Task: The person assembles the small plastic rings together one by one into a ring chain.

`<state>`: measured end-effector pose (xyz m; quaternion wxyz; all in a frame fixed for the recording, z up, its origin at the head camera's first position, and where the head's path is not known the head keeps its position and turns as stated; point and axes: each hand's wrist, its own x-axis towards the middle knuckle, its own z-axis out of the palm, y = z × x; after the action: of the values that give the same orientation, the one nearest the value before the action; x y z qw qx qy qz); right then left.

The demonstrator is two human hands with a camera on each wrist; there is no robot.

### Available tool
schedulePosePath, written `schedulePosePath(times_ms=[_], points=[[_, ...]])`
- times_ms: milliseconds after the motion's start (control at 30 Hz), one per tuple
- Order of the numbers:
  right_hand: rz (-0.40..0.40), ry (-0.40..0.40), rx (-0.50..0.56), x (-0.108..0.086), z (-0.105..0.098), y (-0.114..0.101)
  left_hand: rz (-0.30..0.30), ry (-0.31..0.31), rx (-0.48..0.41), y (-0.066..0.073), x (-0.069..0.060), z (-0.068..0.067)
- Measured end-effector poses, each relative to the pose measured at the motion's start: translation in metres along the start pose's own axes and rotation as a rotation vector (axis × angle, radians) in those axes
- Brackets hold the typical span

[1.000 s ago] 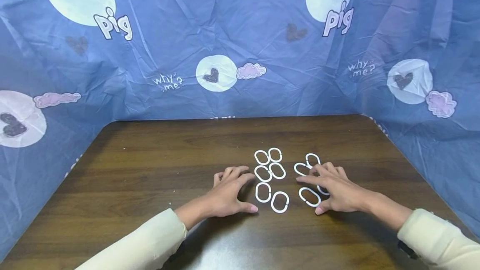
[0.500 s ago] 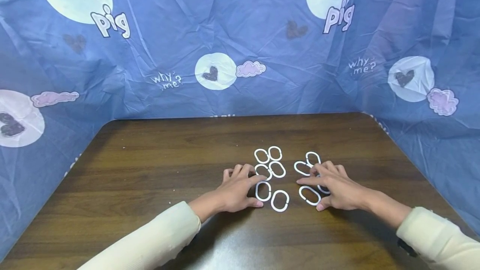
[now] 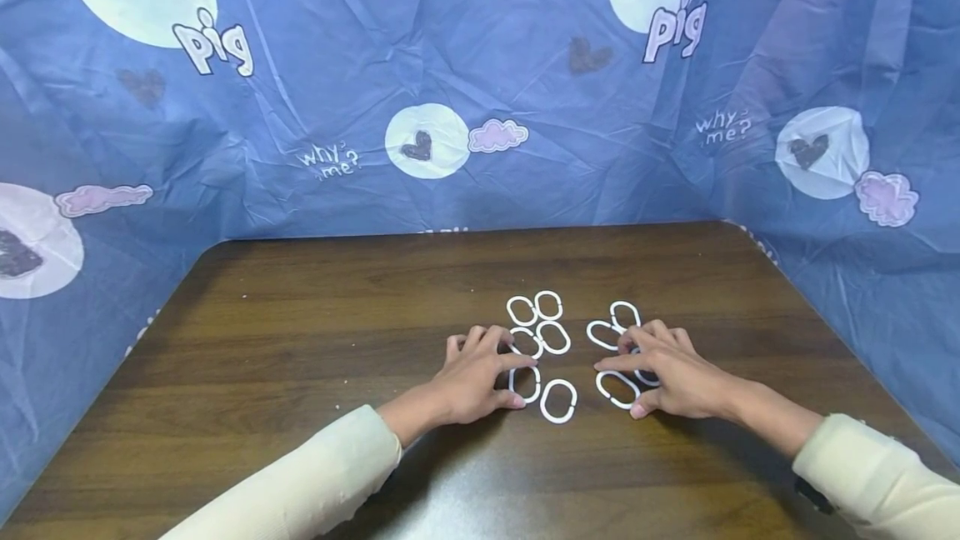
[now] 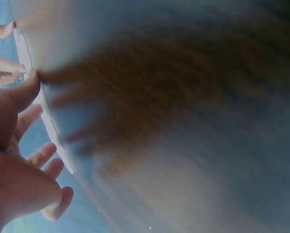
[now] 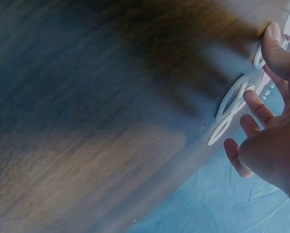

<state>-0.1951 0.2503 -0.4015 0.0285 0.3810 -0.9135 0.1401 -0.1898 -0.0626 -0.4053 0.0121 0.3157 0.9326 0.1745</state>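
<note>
White oval rings lie flat on the table in two groups. Beside the left group, the left hand [image 3: 474, 377] spreads its fingers, thumb and index tips at the lower-left ring [image 3: 512, 386]; whether they touch it is not clear. Another ring [image 3: 545, 412] lies right of that thumb. The right hand [image 3: 682, 375] is over the right group, fingers spread, thumb tip by a ring [image 3: 603, 397] and part of another ring hidden under the hand. In the right wrist view, the right hand [image 5: 276, 107] is near rings [image 5: 221, 130] on the tabletop.
The brown wooden table [image 3: 337, 282] reaches back to a blue patterned cloth [image 3: 465, 40] hanging behind and at both sides. Tiny white specks dot the tabletop on the left. Light sleeves cover both forearms.
The left hand has moved right, its fingertips now over the edge of the left group's rings. The right hand has barely moved, and the rings look the same in arrangement.
</note>
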Motion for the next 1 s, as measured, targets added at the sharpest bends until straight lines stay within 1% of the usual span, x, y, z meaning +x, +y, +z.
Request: schedulePosePath(times_ms=[200, 433, 633, 800, 1000], points=[[-0.020, 0.037, -0.005, -0.0009, 0.0014, -0.0014, -0.027, 0.016, -0.027, 0.0005, 0.0009, -0.0003], [0.005, 0.025, -0.004, -0.0025, 0.0025, -0.0002, -0.040, 0.022, -0.014, 0.0019, 0.0019, 0.0000], [-0.029, 0.038, -0.023, -0.0040, 0.0028, 0.0030, -0.044, 0.050, 0.008, 0.0031, 0.0016, 0.0020], [-0.059, 0.063, -0.039, -0.0056, 0.0031, 0.0040, -0.053, 0.069, 0.004, 0.0058, 0.0024, 0.0024], [-0.059, 0.081, -0.055, -0.0058, 0.0052, 0.0034, -0.082, 0.049, -0.018, 0.0078, 0.0052, 0.0015]])
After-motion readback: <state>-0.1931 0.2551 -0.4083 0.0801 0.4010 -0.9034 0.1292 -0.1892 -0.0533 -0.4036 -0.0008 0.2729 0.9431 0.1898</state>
